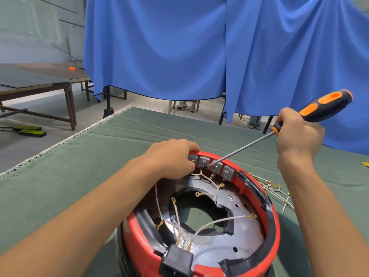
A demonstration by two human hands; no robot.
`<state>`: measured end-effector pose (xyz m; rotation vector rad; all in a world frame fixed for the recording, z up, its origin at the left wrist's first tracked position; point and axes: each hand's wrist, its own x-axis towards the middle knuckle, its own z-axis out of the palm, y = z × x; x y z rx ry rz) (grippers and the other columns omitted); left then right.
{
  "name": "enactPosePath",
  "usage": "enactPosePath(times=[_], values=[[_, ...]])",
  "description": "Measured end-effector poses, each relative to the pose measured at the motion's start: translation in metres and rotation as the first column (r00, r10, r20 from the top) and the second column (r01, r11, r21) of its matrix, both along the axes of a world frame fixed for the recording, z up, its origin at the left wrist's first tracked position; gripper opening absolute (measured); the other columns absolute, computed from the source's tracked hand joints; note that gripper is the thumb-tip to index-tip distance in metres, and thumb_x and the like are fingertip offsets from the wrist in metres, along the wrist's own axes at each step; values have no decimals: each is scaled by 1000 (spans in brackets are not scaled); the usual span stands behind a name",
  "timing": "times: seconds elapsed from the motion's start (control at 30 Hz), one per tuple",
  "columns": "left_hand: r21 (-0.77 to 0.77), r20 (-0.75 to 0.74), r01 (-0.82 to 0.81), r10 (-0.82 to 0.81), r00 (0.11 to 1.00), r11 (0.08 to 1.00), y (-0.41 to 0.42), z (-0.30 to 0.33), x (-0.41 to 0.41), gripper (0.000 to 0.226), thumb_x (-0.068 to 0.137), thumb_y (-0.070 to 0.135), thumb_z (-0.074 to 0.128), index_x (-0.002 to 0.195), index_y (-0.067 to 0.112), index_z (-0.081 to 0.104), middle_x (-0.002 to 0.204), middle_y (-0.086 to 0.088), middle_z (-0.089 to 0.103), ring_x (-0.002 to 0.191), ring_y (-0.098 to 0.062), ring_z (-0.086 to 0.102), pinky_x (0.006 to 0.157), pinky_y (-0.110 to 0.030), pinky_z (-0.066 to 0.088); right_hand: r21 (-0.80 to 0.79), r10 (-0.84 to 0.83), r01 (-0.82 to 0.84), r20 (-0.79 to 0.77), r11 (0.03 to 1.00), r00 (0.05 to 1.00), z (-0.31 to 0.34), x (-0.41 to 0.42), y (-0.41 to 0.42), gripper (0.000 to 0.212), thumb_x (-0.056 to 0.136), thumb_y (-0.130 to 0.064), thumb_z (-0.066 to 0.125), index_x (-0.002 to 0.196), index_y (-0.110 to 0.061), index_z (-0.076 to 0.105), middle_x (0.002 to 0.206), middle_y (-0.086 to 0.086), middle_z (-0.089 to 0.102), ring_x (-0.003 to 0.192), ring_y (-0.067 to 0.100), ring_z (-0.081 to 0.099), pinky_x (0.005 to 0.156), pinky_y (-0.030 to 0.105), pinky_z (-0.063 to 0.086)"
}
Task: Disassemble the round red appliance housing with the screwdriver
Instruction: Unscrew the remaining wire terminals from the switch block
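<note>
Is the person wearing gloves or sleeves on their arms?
No. Both the left hand and the right hand are bare, with no gloves. Both forearms are uncovered as far as the picture shows, with no sleeves in view. No watch, ring or bracelet shows.

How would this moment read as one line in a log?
left hand grips red housing rim | right hand holds screwdriver | tip at grey switch blocks

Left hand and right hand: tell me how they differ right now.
The left hand grips the far rim of the red housing, low on the table; the right hand is raised, its grip round the screwdriver. The left hand steadies; the right hand aims the tip at the grey switch blocks. Both are bare, with fingers curled.
</note>
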<state>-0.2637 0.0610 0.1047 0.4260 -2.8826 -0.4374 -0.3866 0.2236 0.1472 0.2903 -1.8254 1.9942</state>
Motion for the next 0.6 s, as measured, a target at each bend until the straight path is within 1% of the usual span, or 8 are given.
enactPosePath(times=[0.07,0.17,0.23,0.3,0.4,0.5,0.57,0.6], values=[[-1,2,-2,2,1000,1000,-1,-1,0,47,89,30,52,134,38,43,129,7,56,112,-17,52,80,-29,36,-23,9,-11,-81,1000,997,1,8,1,23,61,-19,54,51,-18,33,39,-8,35,43,11,35,44,19,31],[-4,0,-4,4,1000,1000,-2,-2,-1,45,89,31,52,133,39,44,126,8,57,109,-16,53,78,-28,36,-79,36,-56,-242,995,970,1,22,0,34,65,-15,56,52,-19,26,41,-9,26,43,14,29,43,20,28],[-1,2,4,-4,1000,1000,-3,-2,0,46,89,30,51,133,40,42,126,9,57,108,-15,52,76,-29,35,-94,54,-88,-318,992,947,0,32,0,38,68,-14,59,53,-19,25,44,-9,26,45,18,28,45,25,29],[-8,4,24,-24,1000,1000,-2,-2,1,51,88,26,50,134,44,38,130,11,54,114,-16,51,78,-30,35,-84,61,-97,-359,992,931,-2,39,1,41,72,-17,62,54,-18,25,45,-9,27,47,18,28,48,31,32],[-39,15,69,-68,998,997,0,-2,2,57,86,21,49,135,48,34,134,12,50,120,-17,48,84,-32,37,48,69,-54,-406,997,911,-2,42,8,41,76,-24,62,52,-21,28,41,-10,29,43,10,29,49,23,31],[-46,30,85,-84,996,995,-1,-2,2,57,87,20,48,136,46,33,137,11,49,122,-18,47,90,-35,40,227,89,2,-391,974,916,5,41,14,42,73,-30,63,54,-12,29,42,-8,31,44,9,29,44,17,29],[-55,43,90,-88,995,994,-1,-1,1,58,88,20,47,138,45,32,138,10,48,123,-18,46,92,-36,40,317,131,-10,-362,948,923,10,41,15,39,70,-26,61,57,-5,31,45,-6,30,45,10,28,41,17,26],[-56,46,90,-87,995,994,-1,-1,1,57,89,20,47,138,45,32,138,10,47,123,-19,46,93,-36,40,338,154,-31,-343,941,926,13,42,14,35,69,-22,59,55,-7,31,44,-6,29,45,10,26,39,15,23]])
